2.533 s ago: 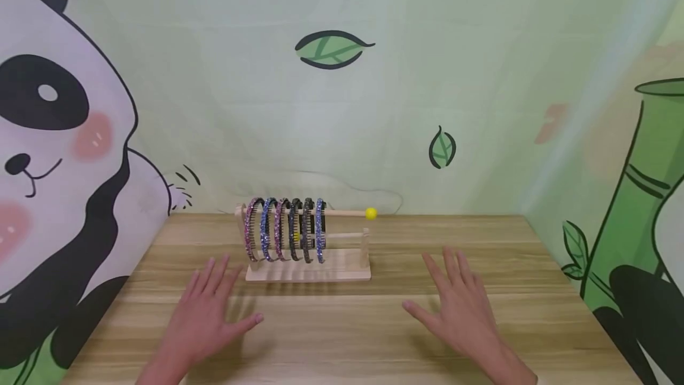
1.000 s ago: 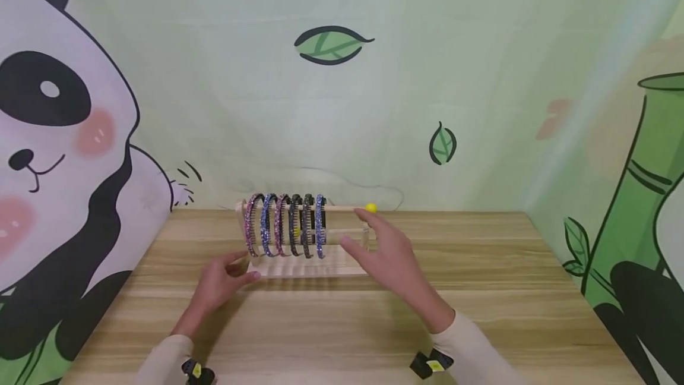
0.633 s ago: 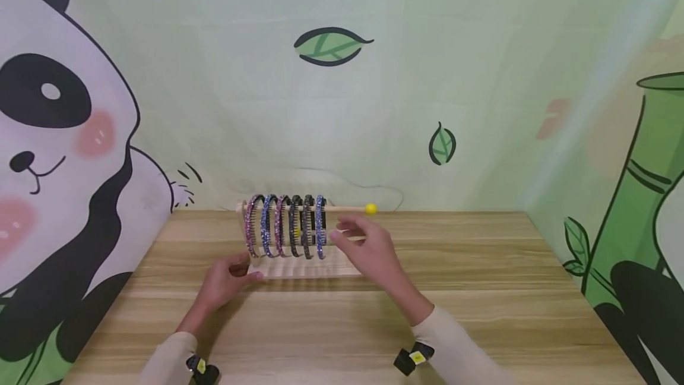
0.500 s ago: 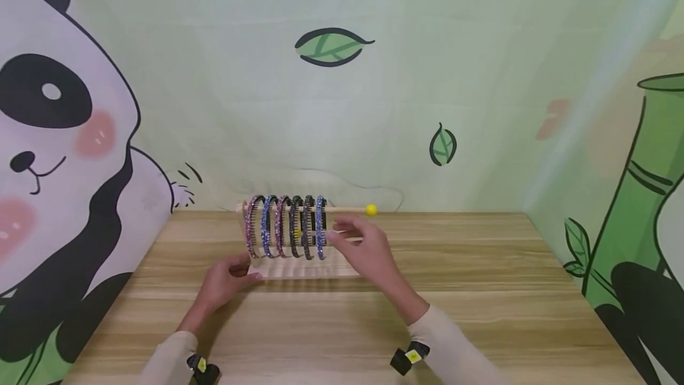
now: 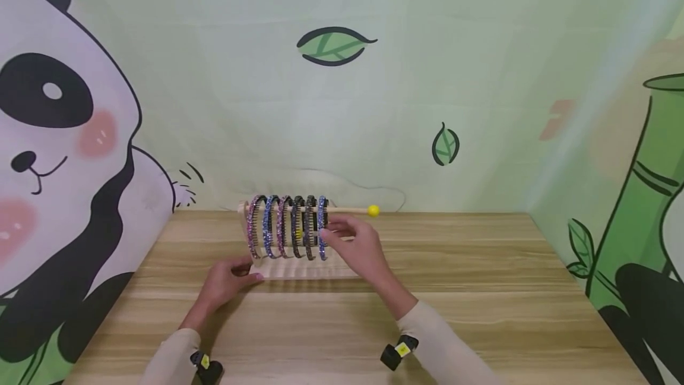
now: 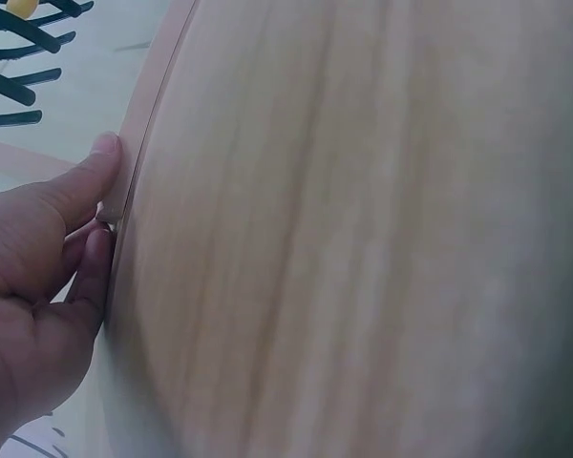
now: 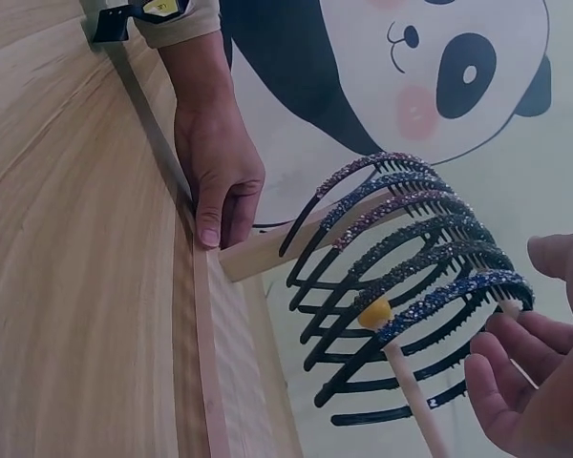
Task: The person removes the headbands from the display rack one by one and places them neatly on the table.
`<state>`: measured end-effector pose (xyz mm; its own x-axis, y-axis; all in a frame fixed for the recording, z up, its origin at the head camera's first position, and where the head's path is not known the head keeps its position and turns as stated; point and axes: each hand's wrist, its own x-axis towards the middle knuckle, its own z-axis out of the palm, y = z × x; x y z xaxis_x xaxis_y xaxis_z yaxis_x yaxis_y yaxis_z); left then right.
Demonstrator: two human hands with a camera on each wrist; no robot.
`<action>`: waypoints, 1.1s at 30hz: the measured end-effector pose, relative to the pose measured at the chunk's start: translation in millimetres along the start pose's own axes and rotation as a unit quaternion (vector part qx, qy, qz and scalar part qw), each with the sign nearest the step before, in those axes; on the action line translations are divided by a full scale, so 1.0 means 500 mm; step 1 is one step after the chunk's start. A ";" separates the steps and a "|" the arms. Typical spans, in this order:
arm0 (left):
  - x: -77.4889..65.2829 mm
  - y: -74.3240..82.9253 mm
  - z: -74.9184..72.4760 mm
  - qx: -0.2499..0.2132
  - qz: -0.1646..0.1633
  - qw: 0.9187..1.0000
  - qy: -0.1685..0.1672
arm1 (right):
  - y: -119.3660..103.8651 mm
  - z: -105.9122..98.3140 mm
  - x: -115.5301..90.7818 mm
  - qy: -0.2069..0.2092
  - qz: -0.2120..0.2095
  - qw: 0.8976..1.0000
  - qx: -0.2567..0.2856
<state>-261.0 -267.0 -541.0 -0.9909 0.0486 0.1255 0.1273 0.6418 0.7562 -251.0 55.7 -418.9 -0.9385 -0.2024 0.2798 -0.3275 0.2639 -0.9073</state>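
Observation:
Several glittery, toothed headbands (image 5: 282, 230) in pink, blue and dark colours hang in a row on a wooden stand (image 5: 310, 270). At the stand's left end, my left hand (image 5: 221, 281) grips the base, thumb on top and fingers curled at the end, as the left wrist view shows. My right hand (image 5: 363, 248) is at the rightmost blue headband (image 7: 458, 298). In the right wrist view its thumb and loosely bent fingers lie apart on either side of that headband's edge; contact is hard to tell. This hand hides the stand's right upright.
The stand's upper rod (image 5: 350, 210) ends in a yellow ball (image 5: 373, 211) to the right of the headbands. A lower rod's yellow ball (image 7: 374, 313) sits inside the headband loops. Behind the wooden table (image 5: 481, 314) hangs a panda-print cloth (image 5: 342, 123).
Both hands came from spread above the table to the stand. My left hand took hold of the base. My right hand passed the yellow ball, then moved left to the blue headband.

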 end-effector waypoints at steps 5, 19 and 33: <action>0.001 0.003 0.002 -0.006 -0.006 1.000 -0.001 | 0.004 0.005 0.004 0.000 0.011 1.000 0.012; 0.001 0.007 0.002 -0.015 -0.023 1.000 -0.004 | 0.005 0.013 0.009 0.009 0.028 1.000 0.005; 0.001 0.006 0.001 -0.021 -0.033 0.999 -0.006 | -0.002 0.003 0.014 -0.009 0.026 1.000 0.010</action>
<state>-261.1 -264.9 -538.9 -0.9976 0.0161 0.0669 0.0628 0.6114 0.7888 -257.2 52.4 -416.3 -0.9520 -0.2054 0.2270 -0.2760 0.2551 -0.9267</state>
